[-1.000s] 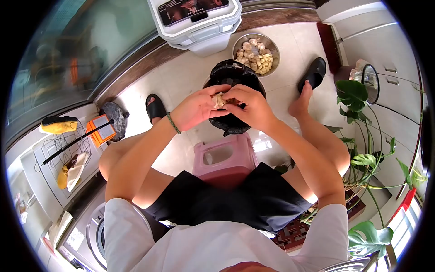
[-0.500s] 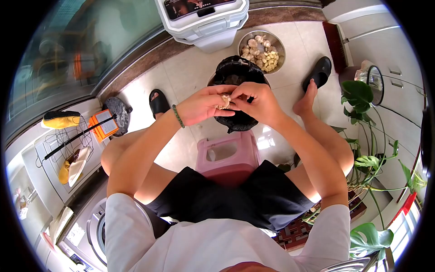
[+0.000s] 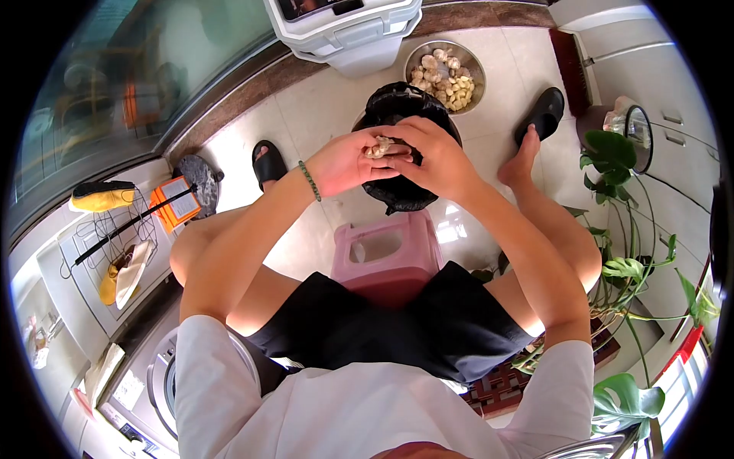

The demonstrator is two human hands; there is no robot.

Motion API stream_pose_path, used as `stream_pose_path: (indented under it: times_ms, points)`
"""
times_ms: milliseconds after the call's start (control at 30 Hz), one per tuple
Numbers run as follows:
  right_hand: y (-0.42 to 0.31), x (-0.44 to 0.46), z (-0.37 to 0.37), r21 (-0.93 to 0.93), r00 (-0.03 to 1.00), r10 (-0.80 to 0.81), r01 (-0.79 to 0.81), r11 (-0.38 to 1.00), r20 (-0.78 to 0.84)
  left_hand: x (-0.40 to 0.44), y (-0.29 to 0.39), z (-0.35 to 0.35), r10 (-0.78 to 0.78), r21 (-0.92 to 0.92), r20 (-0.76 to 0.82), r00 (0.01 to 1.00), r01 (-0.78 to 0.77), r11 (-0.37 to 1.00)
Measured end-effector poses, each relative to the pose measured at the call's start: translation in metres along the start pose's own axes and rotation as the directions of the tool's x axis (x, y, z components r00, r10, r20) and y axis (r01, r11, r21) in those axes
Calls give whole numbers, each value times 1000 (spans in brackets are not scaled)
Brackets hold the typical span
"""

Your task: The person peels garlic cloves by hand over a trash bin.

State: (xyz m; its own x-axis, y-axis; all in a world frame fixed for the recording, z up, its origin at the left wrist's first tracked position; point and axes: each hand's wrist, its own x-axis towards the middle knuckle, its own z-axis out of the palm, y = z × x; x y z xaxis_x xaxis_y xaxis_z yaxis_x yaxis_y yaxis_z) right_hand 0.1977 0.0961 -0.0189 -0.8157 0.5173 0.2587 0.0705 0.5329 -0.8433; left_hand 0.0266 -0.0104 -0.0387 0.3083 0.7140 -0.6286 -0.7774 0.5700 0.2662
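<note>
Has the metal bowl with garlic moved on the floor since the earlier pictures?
No: against the brown sill, the metal bowl keeps its place; only the view has shifted.

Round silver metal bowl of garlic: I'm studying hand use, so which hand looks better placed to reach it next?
Probably the right hand: it is nearer the bowl, which lies almost straight ahead of it, while the left hand cradles the pale, knobbly garlic bulb.

Garlic bulb (image 3: 377, 148): btwn L hand (image 3: 345, 162) & R hand (image 3: 440, 162), over bin (image 3: 401, 197)
Bowl (image 3: 479, 73): on flr (image 3: 313, 96) past bin, sl. R; cloves (image 3: 459, 95) in
Stool (image 3: 391, 269): this side of bin
Tub (image 3: 348, 42): L of bowl
Plant (image 3: 613, 151): far R
</note>
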Motion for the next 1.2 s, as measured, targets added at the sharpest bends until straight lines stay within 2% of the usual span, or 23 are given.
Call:
stream_pose_path:
  times_ms: [67, 200, 267, 300, 333, 400, 467, 633, 700, 800, 867, 900, 933, 967, 1033, 1100, 1133, 1200]
  points:
    - [6, -4, -1, 67, 983, 72, -85, 994, 167, 3, -2, 0, -28, -24, 27, 999, 29, 999]
    - [12, -2, 0, 112, 964, 172, -197, 974, 201, 3, 7, 5, -61, 28, 42, 997, 60, 998]
    - [27, -6, 5, 243, 920, 358, -388, 889, 161, 2, 10, 10, -49, 32, 24, 999, 48, 998]
    - [30, -6, 4, 272, 906, 391, -422, 865, 163, 3, 9, 14, 59, 277, -69, 996, -37, 960]
    - [36, -7, 5, 272, 905, 392, -424, 864, 163, 3, 8, 17, 183, 510, -132, 974, -92, 855]
    - [45, -8, 8, 423, 860, 470, -508, 750, 200, 4, 7, 11, 190, 503, -79, 978, -125, 855]
    - [48, -10, 9, 464, 853, 485, -514, 721, 192, 8, 2, 4, 298, 624, -27, 954, -217, 751]
    - [50, -9, 9, 577, 859, 472, -492, 653, 198, 9, 2, 4, 277, 520, -65, 959, -204, 829]
    - [48, -9, 7, 443, 858, 485, -506, 740, 170, 6, 2, 8, 242, 495, -81, 967, -171, 852]
    - [46, -10, 9, 406, 860, 487, -504, 762, 153, 6, -2, 9, 228, 457, -111, 967, -154, 876]
    - [45, -11, 12, 392, 864, 482, -498, 774, 146, 6, -5, 6, 192, 339, -107, 976, -146, 929]
    - [42, -10, 12, 376, 869, 476, -489, 787, 135, 6, -4, 7, 192, 338, -108, 975, -145, 930]
    - [39, -9, 11, 377, 869, 476, -490, 786, 137, 7, -4, 7, 190, 264, -153, 970, -145, 953]
    - [36, -10, 9, 313, 873, 460, -487, 815, 161, 7, -2, 7, 186, 189, -198, 962, -149, 971]
    - [32, -11, 8, 250, 876, 444, -480, 841, 189, 9, 0, -2, 186, 158, -169, 968, -159, 975]
    - [31, -13, 8, 102, 945, 299, -313, 944, 135, 12, -1, -6, 186, 127, -138, 973, -168, 977]
    - [29, -13, 8, 103, 944, 299, -314, 944, 136, 13, -3, -6, 150, 120, -156, 976, -132, 984]
    - [27, -14, 7, -44, 978, 76, -69, 997, 196, 18, -6, -12, 113, 113, -174, 978, -94, 989]
